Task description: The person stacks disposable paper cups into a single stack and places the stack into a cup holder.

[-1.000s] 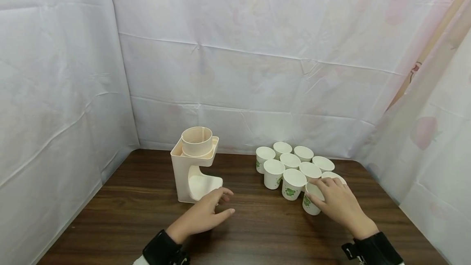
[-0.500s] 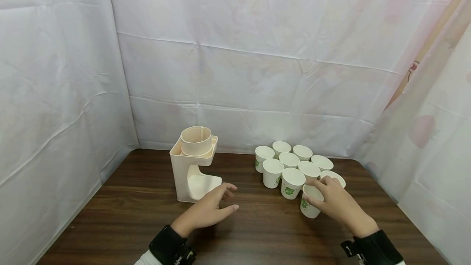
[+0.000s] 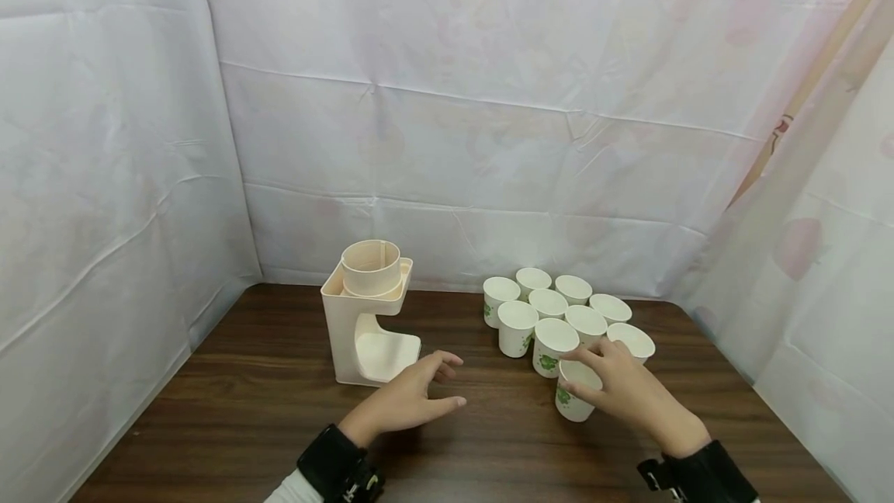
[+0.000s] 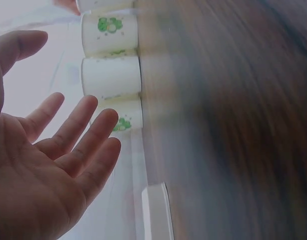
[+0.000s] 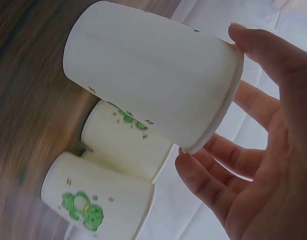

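My right hand (image 3: 621, 383) pinches a white paper cup (image 3: 576, 393) by its rim, thumb on one side and fingers on the other. Green printing shows on that cup's side in the head view. The right wrist view has the held cup (image 5: 148, 75) tilted across the picture, with more cups (image 5: 98, 195) beyond it. My left hand (image 3: 412, 398) is held over the table, palm facing right, fingers loosely extended and nothing in them. It is nearest to a cream plastic stand (image 3: 342, 340) with a round holder (image 3: 372, 270) on top.
Several white paper cups (image 3: 517, 324) stand upright in a close group at the back right of the dark wooden table (image 3: 230, 425). White cloth (image 3: 447, 138) hangs behind and at both sides. A wooden pole (image 3: 803, 99) leans at the right.
My right hand has drawn the cup leftward and toward me, away from the group. My left hand has shifted slightly right, still holding nothing.
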`<state>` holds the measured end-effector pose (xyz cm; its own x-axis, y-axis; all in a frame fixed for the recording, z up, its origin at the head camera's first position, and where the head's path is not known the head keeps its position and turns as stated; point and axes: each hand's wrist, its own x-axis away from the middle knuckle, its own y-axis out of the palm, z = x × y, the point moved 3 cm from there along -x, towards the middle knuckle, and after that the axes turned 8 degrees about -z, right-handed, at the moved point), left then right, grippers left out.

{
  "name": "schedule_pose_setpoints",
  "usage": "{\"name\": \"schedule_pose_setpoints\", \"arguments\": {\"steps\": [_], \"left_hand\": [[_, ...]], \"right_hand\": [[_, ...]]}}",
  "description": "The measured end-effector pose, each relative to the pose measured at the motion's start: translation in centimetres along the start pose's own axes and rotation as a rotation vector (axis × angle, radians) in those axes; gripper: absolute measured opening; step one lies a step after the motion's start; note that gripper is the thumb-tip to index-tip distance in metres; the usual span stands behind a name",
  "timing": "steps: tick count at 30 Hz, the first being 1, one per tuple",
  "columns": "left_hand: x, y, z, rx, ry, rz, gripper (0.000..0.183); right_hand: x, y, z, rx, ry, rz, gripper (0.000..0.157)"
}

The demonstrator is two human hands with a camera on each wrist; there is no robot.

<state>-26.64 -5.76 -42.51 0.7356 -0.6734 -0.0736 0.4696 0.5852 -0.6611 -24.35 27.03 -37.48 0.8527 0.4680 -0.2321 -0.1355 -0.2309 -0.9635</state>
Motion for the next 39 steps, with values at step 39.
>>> {"name": "schedule_pose_setpoints", "arguments": {"steps": [39], "left_hand": [[-4.6, 3.7, 1.0, 0.189, 0.01, -0.183, 0.064]], "right_hand": [[-3.0, 2.3, -7.1, -0.094, -0.193, -0.03, 0.038]]}}
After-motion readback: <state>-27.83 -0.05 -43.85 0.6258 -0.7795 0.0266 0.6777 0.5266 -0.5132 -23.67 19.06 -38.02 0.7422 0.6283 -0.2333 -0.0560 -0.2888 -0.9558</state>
